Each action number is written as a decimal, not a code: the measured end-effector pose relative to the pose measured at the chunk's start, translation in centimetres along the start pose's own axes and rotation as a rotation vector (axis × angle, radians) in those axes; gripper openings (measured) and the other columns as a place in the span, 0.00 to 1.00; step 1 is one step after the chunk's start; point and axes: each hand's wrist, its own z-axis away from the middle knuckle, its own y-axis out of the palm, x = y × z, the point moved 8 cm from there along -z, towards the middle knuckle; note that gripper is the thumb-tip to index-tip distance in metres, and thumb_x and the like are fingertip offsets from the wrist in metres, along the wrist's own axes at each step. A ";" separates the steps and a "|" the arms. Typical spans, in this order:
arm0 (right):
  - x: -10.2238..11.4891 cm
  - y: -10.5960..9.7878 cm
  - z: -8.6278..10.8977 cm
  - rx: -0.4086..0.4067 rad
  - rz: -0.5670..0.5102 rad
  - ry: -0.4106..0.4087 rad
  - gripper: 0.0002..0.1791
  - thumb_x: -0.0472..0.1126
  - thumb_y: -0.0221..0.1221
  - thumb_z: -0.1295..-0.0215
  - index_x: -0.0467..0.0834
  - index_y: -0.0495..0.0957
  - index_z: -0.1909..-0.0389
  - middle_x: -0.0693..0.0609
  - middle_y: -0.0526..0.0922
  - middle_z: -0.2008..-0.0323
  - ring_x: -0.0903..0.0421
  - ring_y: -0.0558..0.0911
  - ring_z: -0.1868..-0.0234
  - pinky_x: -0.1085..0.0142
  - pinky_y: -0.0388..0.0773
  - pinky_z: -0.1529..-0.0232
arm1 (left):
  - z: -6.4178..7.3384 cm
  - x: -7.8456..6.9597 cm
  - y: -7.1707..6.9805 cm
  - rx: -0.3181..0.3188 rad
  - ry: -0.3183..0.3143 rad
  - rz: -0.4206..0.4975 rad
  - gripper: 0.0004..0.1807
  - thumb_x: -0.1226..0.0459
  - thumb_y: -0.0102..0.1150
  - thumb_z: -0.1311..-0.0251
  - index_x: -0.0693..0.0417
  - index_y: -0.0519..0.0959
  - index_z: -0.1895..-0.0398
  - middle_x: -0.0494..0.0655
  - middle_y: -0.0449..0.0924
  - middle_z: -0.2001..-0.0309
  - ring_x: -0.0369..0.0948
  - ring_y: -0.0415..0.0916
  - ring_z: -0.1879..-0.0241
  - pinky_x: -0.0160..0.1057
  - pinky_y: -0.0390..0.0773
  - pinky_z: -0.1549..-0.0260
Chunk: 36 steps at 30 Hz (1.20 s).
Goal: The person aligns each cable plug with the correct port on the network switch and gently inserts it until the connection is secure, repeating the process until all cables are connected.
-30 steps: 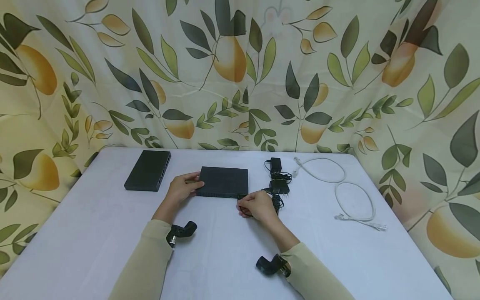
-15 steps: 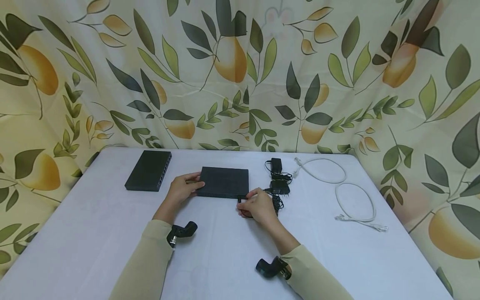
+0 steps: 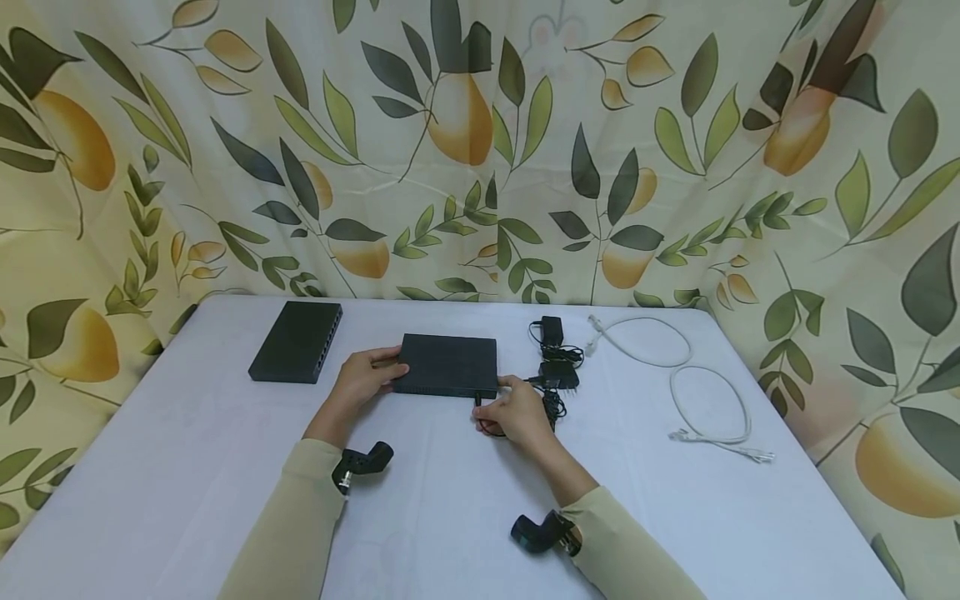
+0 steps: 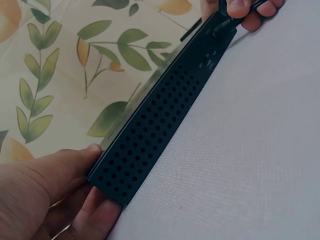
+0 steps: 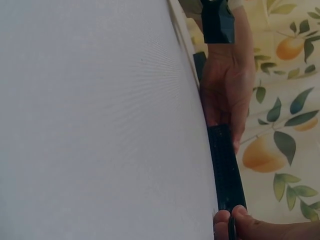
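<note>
In the head view a flat black network switch (image 3: 447, 365) lies mid-table, its vented edge facing me. My left hand (image 3: 362, 382) grips its left end. The left wrist view shows the thumb on the top edge and fingers at the lower corner of the switch (image 4: 145, 135). At the right end of the vented edge, my right hand (image 3: 517, 414) pinches the cord of a black power plug (image 3: 477, 400). That plug (image 4: 225, 25) stands at the socket; how deep it sits cannot be told. One right fingertip touches the switch's right corner.
A second black switch (image 3: 296, 342) with ports along its side lies at the left. Right of the hands are black power adapters (image 3: 558, 374) with bundled cords. Two white network cables (image 3: 711, 438) lie coiled farther right. A patterned curtain (image 3: 465, 208) hangs behind the white table (image 3: 420, 517).
My right fingers have shifted slightly off the plug, to the cord and the switch's right corner, so more of the plug shows. The left hand and the switch stay in place.
</note>
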 end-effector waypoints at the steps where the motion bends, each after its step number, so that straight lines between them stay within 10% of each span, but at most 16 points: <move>1: 0.0 0.0 -0.1 -0.001 0.000 0.002 0.42 0.30 0.70 0.45 0.30 0.60 0.31 0.47 0.87 0.77 0.61 0.83 0.82 0.71 0.82 0.78 | 0.0 0.0 0.0 0.002 0.001 -0.001 0.28 0.62 0.67 0.39 0.51 0.74 0.34 0.54 0.73 0.35 0.45 0.78 0.46 0.31 0.84 0.61; 36: -0.2 -0.3 -0.5 -0.015 -0.029 0.011 0.37 0.31 0.69 0.45 0.27 0.64 0.36 0.47 0.86 0.78 0.63 0.81 0.84 0.73 0.81 0.79 | -0.5 0.3 0.1 0.031 -0.031 0.044 0.29 0.64 0.67 0.39 0.51 0.74 0.34 0.54 0.70 0.32 0.49 0.76 0.42 0.35 0.85 0.58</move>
